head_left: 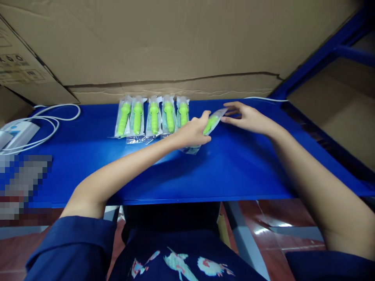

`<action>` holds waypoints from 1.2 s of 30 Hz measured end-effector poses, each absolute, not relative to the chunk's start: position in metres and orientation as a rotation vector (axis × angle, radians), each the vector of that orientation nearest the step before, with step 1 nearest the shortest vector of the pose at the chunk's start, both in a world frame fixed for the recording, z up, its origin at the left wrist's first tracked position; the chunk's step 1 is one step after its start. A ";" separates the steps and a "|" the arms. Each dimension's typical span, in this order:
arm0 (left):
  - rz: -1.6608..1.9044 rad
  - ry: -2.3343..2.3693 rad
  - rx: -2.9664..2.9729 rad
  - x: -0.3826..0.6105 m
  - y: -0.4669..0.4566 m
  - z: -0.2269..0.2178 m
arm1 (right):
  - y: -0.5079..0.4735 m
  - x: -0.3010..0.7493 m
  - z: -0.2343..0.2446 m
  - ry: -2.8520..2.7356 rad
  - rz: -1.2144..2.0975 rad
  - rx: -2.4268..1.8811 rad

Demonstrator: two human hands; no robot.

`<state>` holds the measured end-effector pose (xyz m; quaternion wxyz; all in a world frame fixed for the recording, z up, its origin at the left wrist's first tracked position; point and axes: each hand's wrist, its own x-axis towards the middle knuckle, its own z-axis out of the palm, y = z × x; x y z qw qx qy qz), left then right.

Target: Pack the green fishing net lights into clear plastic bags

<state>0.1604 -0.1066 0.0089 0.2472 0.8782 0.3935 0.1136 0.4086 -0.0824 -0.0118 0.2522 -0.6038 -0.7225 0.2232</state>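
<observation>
My left hand (193, 132) is closed around the lower end of a clear plastic packet with a bright green, handle-shaped item (211, 124) inside. The packet slants up and to the right, above the blue table. At its upper right end, my right hand (244, 116) grips the clear plastic between thumb and fingers. Several similar green items in clear packets (154, 117) lie side by side on the table, left of and behind my left hand. That hand and forearm partly cover the rightmost packet (183, 111) in the row. The exact kind of green item is unclear.
A large cardboard sheet (175, 43) stands along the back of the blue table (234, 175). At the left lie a coiled white cable (55, 117) and a white box (25, 134), with a blurred-out area in front. A blue metal frame (319, 50) rises at right.
</observation>
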 end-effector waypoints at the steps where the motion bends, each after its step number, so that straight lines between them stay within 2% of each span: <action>1: 0.358 1.027 2.259 0.155 -0.101 0.011 | -0.082 0.407 -0.007 -1.934 0.653 -1.586; 6: 0.457 0.888 1.922 0.109 -0.079 0.024 | -0.077 0.394 0.016 -1.872 0.713 -1.427; 9: 0.513 0.894 2.016 0.082 -0.072 0.023 | -0.072 0.370 0.016 -1.740 0.787 -1.415; 15: 0.911 1.038 2.182 0.072 -0.083 0.002 | -0.073 0.288 0.010 -1.616 1.183 -1.290; 19: 0.935 0.958 2.286 0.073 -0.089 0.009 | -0.079 0.264 0.022 -1.569 1.212 -1.266; 23: 1.172 1.244 2.485 0.056 -0.065 0.015 | -0.079 0.277 0.036 -1.715 1.304 -1.241; 29: 0.946 1.286 2.703 0.032 -0.036 -0.004 | -0.072 0.288 0.027 -1.845 1.454 -1.147; 36: 0.836 1.500 2.712 0.025 -0.047 -0.017 | -0.075 0.275 0.013 -1.884 1.420 -1.241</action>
